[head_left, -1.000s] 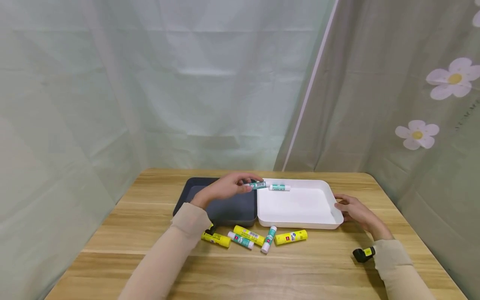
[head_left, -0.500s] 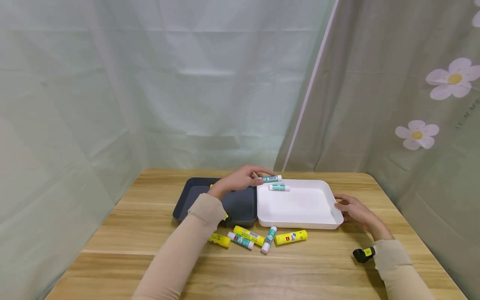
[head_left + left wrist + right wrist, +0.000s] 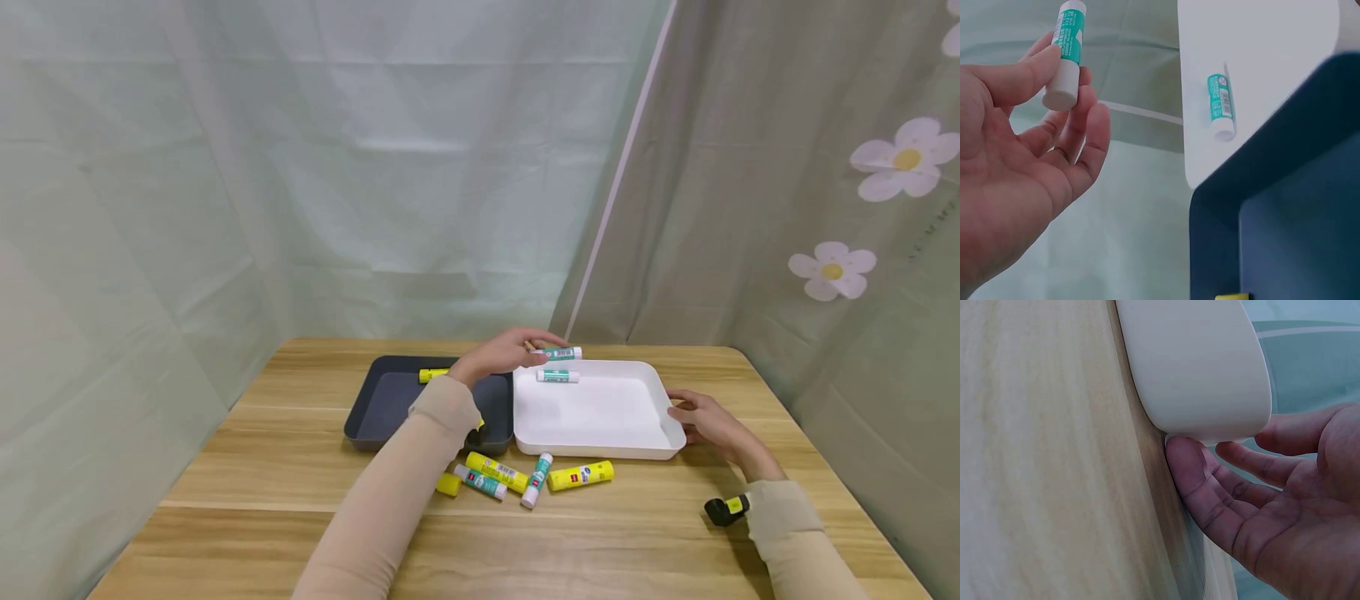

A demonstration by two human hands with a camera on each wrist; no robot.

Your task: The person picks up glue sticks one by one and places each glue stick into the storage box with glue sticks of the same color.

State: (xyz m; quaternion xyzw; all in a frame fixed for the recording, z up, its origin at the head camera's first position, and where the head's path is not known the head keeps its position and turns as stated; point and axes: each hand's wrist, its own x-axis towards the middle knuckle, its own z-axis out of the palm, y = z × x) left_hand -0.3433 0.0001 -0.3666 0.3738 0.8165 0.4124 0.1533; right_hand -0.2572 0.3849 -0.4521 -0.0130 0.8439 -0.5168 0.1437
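While the left hand (image 3: 498, 352) pinches a teal-and-white glue stick (image 3: 562, 354) between thumb and fingers, the right hand (image 3: 712, 421) rests against the right end of a white tray (image 3: 600, 417). Held slightly tilted, the gripped stick is raised at the far rim of the white tray, toward its left end, with a white end pointing right. Its other end is covered by the left hand in the head view; the left wrist view shows both white ends and the teal label. The right fingers are released and loosely bent, with fingertips touching the tray wall.

A second teal-and-white glue stick (image 3: 558, 377) lies inside the white tray, near the far left corner. Directly beside, on the left, sits a dark gray tray (image 3: 382, 408); a yellow glue stick (image 3: 432, 375) lies at its far side, partly hidden by the left hand.

On the wooden table (image 3: 247, 467), along the near side of both trays, lie five more sticks, left to right: a yellow stick (image 3: 448, 484) partly covered by the left sleeve (image 3: 397, 508), a teal-and-white stick (image 3: 480, 482), a yellow stick (image 3: 497, 472), a teal-and-white stick (image 3: 537, 481) pointing near to far, and a yellow stick (image 3: 581, 475).
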